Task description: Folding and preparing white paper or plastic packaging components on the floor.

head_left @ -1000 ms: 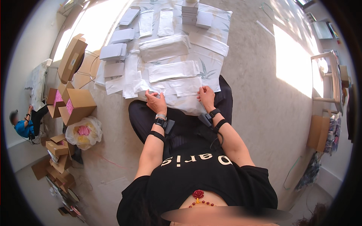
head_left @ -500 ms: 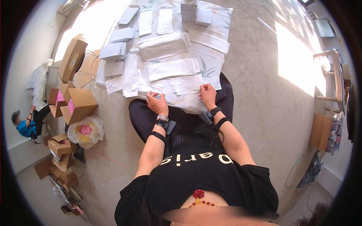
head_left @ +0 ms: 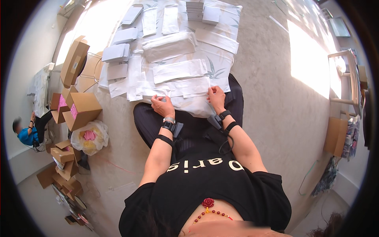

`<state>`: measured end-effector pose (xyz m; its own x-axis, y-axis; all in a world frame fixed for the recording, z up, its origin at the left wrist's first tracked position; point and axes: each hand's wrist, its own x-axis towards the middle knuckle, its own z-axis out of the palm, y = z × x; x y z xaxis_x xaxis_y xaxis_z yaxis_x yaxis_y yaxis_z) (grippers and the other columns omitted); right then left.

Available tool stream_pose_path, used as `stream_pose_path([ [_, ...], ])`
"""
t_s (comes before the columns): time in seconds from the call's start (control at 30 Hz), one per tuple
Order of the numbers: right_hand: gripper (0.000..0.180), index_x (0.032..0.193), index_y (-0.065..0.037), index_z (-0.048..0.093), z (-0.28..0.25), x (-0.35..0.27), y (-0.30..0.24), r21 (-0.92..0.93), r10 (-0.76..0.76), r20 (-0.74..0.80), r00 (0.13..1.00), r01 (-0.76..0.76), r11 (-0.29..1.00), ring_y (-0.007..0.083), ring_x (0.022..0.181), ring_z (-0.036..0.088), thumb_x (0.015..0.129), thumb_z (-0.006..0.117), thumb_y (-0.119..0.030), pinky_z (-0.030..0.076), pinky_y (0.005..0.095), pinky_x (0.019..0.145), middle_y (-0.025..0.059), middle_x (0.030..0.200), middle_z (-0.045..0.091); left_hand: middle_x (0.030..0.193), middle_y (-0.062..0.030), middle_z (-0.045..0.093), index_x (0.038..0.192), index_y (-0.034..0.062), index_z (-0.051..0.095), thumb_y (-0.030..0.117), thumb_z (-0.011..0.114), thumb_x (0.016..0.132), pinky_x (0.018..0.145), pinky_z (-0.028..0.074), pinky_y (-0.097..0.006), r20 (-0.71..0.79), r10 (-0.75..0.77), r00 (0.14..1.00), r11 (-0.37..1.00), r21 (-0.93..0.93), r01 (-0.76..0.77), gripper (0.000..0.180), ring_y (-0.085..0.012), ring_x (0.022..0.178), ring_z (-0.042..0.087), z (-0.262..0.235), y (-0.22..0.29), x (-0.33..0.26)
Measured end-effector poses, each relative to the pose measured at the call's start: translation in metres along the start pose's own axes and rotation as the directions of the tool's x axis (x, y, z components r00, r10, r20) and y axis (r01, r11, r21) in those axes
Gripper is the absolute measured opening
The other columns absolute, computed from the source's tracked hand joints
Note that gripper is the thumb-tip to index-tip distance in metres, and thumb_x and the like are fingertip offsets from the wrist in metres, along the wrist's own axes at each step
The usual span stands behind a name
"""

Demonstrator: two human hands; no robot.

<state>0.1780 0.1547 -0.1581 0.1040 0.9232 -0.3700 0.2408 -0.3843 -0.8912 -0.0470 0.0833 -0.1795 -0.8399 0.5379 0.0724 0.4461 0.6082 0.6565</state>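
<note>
Along the near edge of the cloth-covered table (head_left: 222,83) lies a row of flat, overlapping white sleeves (head_left: 194,87), thin like paper or plastic. My left hand (head_left: 163,106) is at the table's near edge, fingers curled in by the left end of this row. A small greyish spot shows at its fingertips, too small to name. At the row's right end, my right hand (head_left: 216,98) pinches the corner of a white sleeve between thumb and fingers. Just beyond is a separate pile of white sleeves (head_left: 179,71), with a thicker stack (head_left: 169,47) behind it.
White card stacks (head_left: 116,53) stand at the table's left, and grey-white boxes (head_left: 195,11) at its far side. Open cardboard boxes (head_left: 85,108) and a clear plastic bag (head_left: 90,137) are on the floor to the left. Another person (head_left: 28,133) sits at the far left.
My left hand has shifted slightly left, its fingers curled a little more. My right hand stays at the row's right end. The whole view has shifted slightly.
</note>
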Motion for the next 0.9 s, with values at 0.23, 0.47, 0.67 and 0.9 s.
stream_pose_path([
  [0.23, 0.018, 0.099, 0.001, 0.067, 0.0, 0.0, 0.002, -0.026, -0.016, -0.003, 1.0, 0.016, 1.0, 0.0138, 0.055, 0.068, 0.098, 0.066, -0.017, 0.053, 0.0284, 0.047, 0.0083, 0.078, 0.072, 0.097, 0.0, 0.072, 0.119, 0.0079, 0.055, 0.017, 0.077, 0.084, 0.095, 0.041, -0.045, 0.003, 0.041, 0.999, 0.999, 0.003, -0.041, 0.043, -0.0273, 0.103, 0.063, -0.001, 0.003, -0.005],
  [0.47, 0.018, 0.098, 0.001, 0.067, 0.002, 0.0, 0.003, -0.033, -0.022, -0.004, 1.0, 0.021, 0.999, 0.0149, 0.054, 0.068, 0.097, 0.067, -0.016, 0.053, 0.0296, 0.047, 0.0083, 0.076, 0.071, 0.09, 0.0003, 0.074, 0.111, 0.0081, 0.059, 0.019, 0.073, 0.086, 0.091, 0.043, -0.044, -0.016, -0.005, 1.0, 1.0, -0.006, 0.005, 0.03, -0.0265, 0.096, 0.066, 0.009, -0.001, 0.001],
  [0.67, 0.018, 0.097, 0.001, 0.067, 0.004, -0.001, 0.002, -0.031, -0.031, 0.008, 0.999, 0.031, 0.999, 0.0164, 0.055, 0.069, 0.096, 0.067, -0.016, 0.054, 0.0299, 0.049, 0.0093, 0.076, 0.071, 0.085, -0.0011, 0.073, 0.109, 0.007, 0.058, 0.019, 0.073, 0.084, 0.089, 0.044, -0.045, 0.003, 0.021, 1.0, 0.999, 0.035, -0.021, 0.032, -0.0292, 0.095, 0.065, 0.006, -0.003, 0.007],
  [0.9, 0.017, 0.096, 0.003, 0.068, 0.004, -0.001, 0.003, -0.045, -0.071, -0.001, 0.997, 0.071, 0.996, 0.0187, 0.055, 0.069, 0.095, 0.067, -0.015, 0.055, 0.0317, 0.052, 0.0107, 0.076, 0.071, 0.105, -0.0135, 0.061, 0.112, 0.0053, 0.059, 0.03, 0.078, 0.083, 0.092, 0.047, -0.046, -0.053, -0.027, 0.998, 0.992, 0.12, 0.033, 0.042, -0.0313, 0.104, 0.059, -0.01, -0.004, -0.007],
])
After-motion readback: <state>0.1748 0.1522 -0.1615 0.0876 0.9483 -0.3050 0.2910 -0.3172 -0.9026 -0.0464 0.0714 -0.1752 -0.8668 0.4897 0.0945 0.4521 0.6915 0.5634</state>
